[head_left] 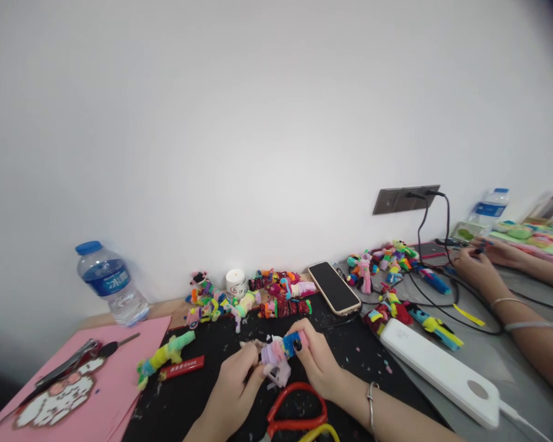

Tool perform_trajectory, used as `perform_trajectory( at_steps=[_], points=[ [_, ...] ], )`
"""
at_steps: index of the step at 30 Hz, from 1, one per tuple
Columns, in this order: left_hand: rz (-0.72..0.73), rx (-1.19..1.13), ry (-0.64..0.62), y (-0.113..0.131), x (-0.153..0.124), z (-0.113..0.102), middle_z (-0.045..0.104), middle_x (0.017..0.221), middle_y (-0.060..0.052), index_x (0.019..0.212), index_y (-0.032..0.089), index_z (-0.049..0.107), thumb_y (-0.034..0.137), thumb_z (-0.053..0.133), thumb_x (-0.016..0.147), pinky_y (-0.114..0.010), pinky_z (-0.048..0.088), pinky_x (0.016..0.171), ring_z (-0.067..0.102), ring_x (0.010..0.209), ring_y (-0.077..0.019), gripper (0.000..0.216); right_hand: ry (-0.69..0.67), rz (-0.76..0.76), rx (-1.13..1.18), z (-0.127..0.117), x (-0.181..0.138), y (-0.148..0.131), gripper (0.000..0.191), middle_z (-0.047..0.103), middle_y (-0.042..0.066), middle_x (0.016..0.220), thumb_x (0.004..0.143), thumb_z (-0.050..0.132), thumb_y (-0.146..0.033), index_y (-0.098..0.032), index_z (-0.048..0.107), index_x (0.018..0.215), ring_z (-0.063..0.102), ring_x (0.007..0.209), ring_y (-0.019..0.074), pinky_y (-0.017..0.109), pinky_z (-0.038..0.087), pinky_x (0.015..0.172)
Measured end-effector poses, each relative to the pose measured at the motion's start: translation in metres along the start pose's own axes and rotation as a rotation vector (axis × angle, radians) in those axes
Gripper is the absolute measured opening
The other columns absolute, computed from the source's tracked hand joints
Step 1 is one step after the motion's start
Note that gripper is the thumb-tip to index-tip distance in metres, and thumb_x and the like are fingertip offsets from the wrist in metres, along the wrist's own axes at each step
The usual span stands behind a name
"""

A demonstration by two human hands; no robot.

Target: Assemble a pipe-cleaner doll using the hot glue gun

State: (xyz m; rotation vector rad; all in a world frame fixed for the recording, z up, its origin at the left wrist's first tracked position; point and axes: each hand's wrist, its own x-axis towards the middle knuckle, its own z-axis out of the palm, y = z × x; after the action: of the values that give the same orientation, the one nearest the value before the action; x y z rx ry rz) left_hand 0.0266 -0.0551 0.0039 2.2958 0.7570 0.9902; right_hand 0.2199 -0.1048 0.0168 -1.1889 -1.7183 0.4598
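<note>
The person's left hand (236, 379) is nearly closed, thumb and fingers pinching the lilac end of a fuzzy pipe-cleaner figure (271, 353), while the right hand (320, 363) curls around its blue and pink end, thumb on top. The figure is aslant between the two hands, over a black mat (166, 408); the pale flap beneath it is blurred and may be part of it. Just below the hands lie red-handled scissors (299, 424). Left of the left hand are a red lighter (183, 368) and a green-and-yellow pipe-cleaner figure (163, 356), with a pink sheet (115, 380) farther out. Beyond both hands, a small white jar (235, 283) stands among colourful pipe-cleaner figures (288, 308). A smartphone (334, 287) lies beyond the right hand; a white oblong device (437, 371) is to that hand's right, and a co-worker's hands (474, 270) are well apart, farther right.
</note>
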Motion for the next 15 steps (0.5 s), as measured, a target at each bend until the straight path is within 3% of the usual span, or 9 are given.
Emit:
perform_trajectory(
  at_steps=[6, 15],
  points=[
    [0.000, -0.051, -0.044, 0.0028, -0.0019, -0.0027, 0.051, 0.066, 0.000, 0.072, 0.019, 0.043, 0.028, 0.044, 0.085, -0.021, 0.038, 0.055, 0.048, 0.058, -0.0127, 0.016, 0.058, 0.017, 0.045, -0.0012, 0.0025, 0.0030, 0.029, 0.050, 0.000, 0.069, 0.095, 0.026, -0.039, -0.018, 0.046, 0.091, 0.046, 0.059, 0.0132, 0.025, 0.038, 0.055],
    [-0.109, -0.052, 0.064, 0.0047, 0.0022, -0.0030, 0.050, 0.064, 0.001, 0.075, 0.019, 0.049, 0.027, 0.042, 0.087, -0.021, 0.038, 0.055, 0.048, 0.057, -0.0130, 0.016, -0.014, -0.010, -0.010, -0.0023, -0.0010, -0.0007, 0.028, 0.054, 0.002, 0.072, 0.094, 0.027, -0.038, -0.019, 0.046, 0.097, 0.048, 0.059, 0.0139, 0.025, 0.039, 0.054]
  ],
)
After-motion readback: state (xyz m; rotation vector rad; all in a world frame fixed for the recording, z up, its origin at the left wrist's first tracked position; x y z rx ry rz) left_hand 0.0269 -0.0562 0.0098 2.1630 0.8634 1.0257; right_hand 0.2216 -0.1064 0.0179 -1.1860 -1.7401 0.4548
